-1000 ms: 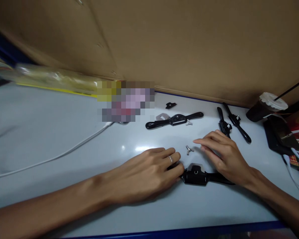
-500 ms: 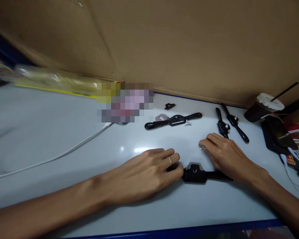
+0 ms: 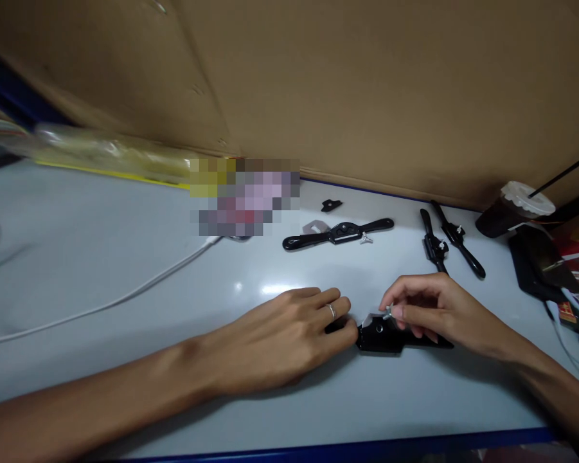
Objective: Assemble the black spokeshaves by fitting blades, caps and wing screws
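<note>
My left hand [image 3: 301, 328] lies palm down, fingers bent over and closed on the left handle of the near black tool [image 3: 380, 344]; thumb out of sight beneath, a silver ring [image 3: 331, 310] on one finger. The tool lies flat on the pale surface [image 3: 183, 411], close to me, its middle body and part of the right handle showing between my hands. My right hand [image 3: 431, 305] pinches a silver wing screw [image 3: 389, 312] between thumb and fingertips, just up and right of the round hole [image 3: 380, 328] in the tool's middle; cannot tell whether screw and tool touch. Lower fingers hang at the right handle, contact unclear. A grey blade [image 3: 369, 319] shows along the far edge of the body. Beyond my hands: a second black tool [image 3: 344, 233], a loose blade [image 3: 314, 226] lying against its far side, another wing screw [image 3: 365, 238] just beside its right handle, and a small black plate [image 3: 331, 205] farther back. To the right, two more such tools [image 3: 457, 236] lie side by side, slanting, each with a wing screw fitted. Past them, a lidded cup [image 3: 496, 217] of dark drink with a black straw [image 3: 559, 177]
</note>
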Motion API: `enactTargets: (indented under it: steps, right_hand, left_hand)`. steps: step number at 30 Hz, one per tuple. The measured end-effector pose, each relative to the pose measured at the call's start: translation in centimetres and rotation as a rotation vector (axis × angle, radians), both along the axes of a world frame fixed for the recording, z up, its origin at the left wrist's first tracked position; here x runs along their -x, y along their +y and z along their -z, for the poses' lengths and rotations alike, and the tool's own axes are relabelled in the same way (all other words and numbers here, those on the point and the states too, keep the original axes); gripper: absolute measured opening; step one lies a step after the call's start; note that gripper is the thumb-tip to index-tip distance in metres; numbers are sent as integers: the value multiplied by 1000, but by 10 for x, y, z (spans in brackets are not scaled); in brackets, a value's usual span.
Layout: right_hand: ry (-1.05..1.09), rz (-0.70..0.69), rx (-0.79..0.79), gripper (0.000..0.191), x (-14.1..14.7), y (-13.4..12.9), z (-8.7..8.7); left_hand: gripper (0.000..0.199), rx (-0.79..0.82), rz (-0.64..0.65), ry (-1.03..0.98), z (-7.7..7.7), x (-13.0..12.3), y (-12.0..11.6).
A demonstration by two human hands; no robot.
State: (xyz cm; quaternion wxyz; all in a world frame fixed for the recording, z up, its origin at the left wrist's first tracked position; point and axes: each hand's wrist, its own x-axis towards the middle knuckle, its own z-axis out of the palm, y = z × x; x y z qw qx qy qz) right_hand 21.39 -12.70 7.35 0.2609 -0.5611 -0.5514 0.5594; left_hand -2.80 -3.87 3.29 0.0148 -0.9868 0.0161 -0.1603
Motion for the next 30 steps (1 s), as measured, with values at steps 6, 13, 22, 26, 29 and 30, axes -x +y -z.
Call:
enactTargets:
  steps: [6, 13, 22, 26, 29, 30]
  right_hand:
    - [-37, -11, -60, 7, 10, 0, 2]
    - [-178, -20, -136, 12, 12, -2, 6]
    - [-249, -4, -148, 14, 20, -4, 9]
    - [-232, 6, -157, 13, 20, -4, 9]
    - [-209, -15, -141, 17, 19, -3, 9]
    - [-208, -23, -137, 18, 18, -3, 9]
  left_hand:
    - [16, 5, -2, -10, -1, 0, 0]
    - [13, 8, -1, -17, 0, 0, -1]
    - [15, 2, -4, -8, 0, -1, 0]
    - [16, 6, -2, -14, -1, -1, -1]
    - [16, 10, -2, -13, 0, -1, -1]
    - [16, 10, -4, -12, 0, -1, -1]
